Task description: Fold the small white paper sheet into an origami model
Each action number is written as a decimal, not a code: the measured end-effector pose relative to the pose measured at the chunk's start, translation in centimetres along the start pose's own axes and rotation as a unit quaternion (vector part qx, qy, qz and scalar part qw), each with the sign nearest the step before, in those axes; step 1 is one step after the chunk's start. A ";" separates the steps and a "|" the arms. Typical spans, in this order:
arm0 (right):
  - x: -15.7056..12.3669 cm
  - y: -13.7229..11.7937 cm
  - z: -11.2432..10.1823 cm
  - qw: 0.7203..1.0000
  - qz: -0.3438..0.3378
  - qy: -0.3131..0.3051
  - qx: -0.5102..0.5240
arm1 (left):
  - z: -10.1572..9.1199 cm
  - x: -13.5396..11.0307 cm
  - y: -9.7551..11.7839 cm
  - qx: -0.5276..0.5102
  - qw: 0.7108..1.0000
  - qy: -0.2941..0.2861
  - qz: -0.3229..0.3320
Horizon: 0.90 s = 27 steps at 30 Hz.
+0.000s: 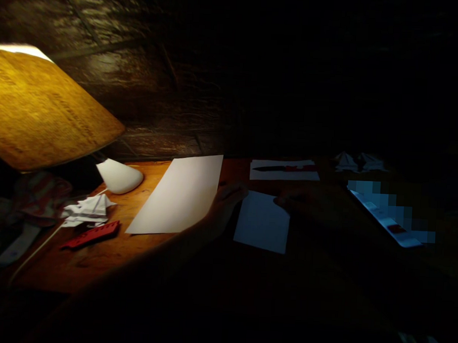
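Note:
A small folded sheet of white paper (262,222) lies on the wooden table (134,253) in deep shadow. My left hand (229,202) rests at its upper left corner, fingers curled against the edge. My right hand (294,200) touches the sheet's upper right corner. Both hands are dark and their fingers are hard to make out. A large white sheet (180,193) lies flat just left of my left hand, lit by the lamp.
A lit lampshade (42,110) with a white base (119,176) stands at the left. Crumpled paper (86,209) and a red strip (91,235) lie near it. Further back lie a paper with a dark knife shape (284,169), folded paper (358,162) and a glowing phone (388,216).

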State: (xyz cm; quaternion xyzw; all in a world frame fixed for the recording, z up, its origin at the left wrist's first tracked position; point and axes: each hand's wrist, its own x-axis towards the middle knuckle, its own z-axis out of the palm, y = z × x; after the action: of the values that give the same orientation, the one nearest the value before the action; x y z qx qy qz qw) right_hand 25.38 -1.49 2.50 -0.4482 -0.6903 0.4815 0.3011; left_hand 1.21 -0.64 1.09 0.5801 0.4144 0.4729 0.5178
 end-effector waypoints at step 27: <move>-0.2 -1.2 -0.1 0.994 0.037 0.097 0.016 | -0.1 -0.1 0.1 -0.108 0.991 0.051 -0.063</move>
State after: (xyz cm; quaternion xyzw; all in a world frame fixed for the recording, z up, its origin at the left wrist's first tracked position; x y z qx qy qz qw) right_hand 25.17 -1.80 3.67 -0.5132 -0.6331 0.4577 0.3554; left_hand 1.10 -0.69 1.20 0.4686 0.4228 0.5101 0.5843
